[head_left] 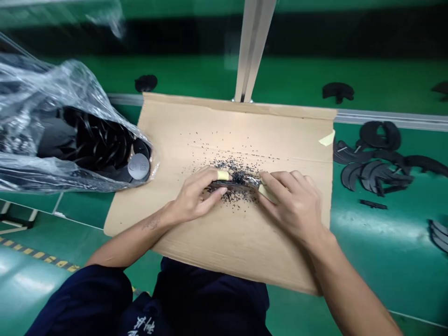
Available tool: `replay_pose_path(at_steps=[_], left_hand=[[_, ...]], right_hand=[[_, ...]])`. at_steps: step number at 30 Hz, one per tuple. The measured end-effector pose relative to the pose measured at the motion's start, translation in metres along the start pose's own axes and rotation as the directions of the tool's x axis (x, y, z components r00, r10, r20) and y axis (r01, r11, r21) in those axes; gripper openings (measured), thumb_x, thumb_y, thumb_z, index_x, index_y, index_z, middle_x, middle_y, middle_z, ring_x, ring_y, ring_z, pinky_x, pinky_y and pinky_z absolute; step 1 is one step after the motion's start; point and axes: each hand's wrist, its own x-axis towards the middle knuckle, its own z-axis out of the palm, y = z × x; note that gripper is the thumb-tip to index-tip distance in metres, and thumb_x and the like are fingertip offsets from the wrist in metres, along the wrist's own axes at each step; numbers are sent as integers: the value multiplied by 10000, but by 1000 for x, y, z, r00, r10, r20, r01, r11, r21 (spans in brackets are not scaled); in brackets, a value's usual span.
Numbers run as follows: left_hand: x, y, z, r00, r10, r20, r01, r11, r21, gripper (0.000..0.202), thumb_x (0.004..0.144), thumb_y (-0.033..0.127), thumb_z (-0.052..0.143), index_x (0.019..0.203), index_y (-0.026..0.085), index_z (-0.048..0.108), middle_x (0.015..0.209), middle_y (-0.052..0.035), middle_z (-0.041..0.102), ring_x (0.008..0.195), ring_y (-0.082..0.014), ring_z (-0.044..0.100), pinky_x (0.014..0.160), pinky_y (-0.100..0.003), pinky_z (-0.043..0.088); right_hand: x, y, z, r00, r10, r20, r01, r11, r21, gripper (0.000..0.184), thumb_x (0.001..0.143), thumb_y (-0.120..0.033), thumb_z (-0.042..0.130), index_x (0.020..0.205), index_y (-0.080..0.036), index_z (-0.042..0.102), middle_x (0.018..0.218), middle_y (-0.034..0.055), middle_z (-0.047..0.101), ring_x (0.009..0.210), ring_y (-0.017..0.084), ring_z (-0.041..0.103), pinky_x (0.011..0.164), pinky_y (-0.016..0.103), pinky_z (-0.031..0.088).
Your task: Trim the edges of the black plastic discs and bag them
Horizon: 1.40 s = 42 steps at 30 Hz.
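While held, black strip (227,185) runs sideways, slightly curved.

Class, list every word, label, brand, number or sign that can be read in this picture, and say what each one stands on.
White characters on the dark blue garment: cut off by the picture's edge and too blurred to quote.
Small mark on the grey disc: too small to read.
Dark mark on the left forearm: too blurred to read.
No other text can be read.
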Motion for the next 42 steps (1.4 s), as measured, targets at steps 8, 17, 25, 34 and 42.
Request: replay_pose_path(at_steps=[8,17,25,34,42], left_hand=[[103,-80,-71,993,-96,-64,114,910,400,273,1050,315,383,1045,168,613,974,-64,693,906,-178,629,841,-303,524],[179,-158,-77,941,-336,47,221,711,668,404,785,31,517,1080,188,744,1355,-91,647,1325,-315,545,1168,-503,406],[197,-186,-61,847,-532,3,371,593,715,331,984,368,629,1243,163,618,1258,-98,638,1112,-219,651,958,-427,579],[196,-178,-75,853,-522,21,340,584,737,322,982,331,631,1248,149,621,1302,-108,624,1200,-246,619,1040,-482,537],[209,-176,-73,808,-579,114,349,624,700,308,986,366,623,1229,177,632,1276,-94,633,1132,-226,644,973,-421,574]], right_hand=[[-1,0,3,996,-12,-84,15,999,34,178,984,-244,566,1104,-158,666,907,68,701,822,205,533,697,324,329],[-6,7,5,991,1,-132,6,999,52,172,959,-228,608,1104,-156,667,951,73,716,850,216,563,719,313,339],[-7,-1,-1,968,-3,-250,19,998,62,174,962,-213,601,1114,-151,659,937,72,712,841,208,542,726,327,330],[-10,-3,-6,989,64,-133,-66,998,-13,158,922,-206,643,1074,-174,669,966,86,709,901,236,545,756,343,322],[-10,-11,-6,990,31,-134,-29,999,22,225,932,-230,664,1139,-145,638,978,95,669,920,234,507,748,339,289]])
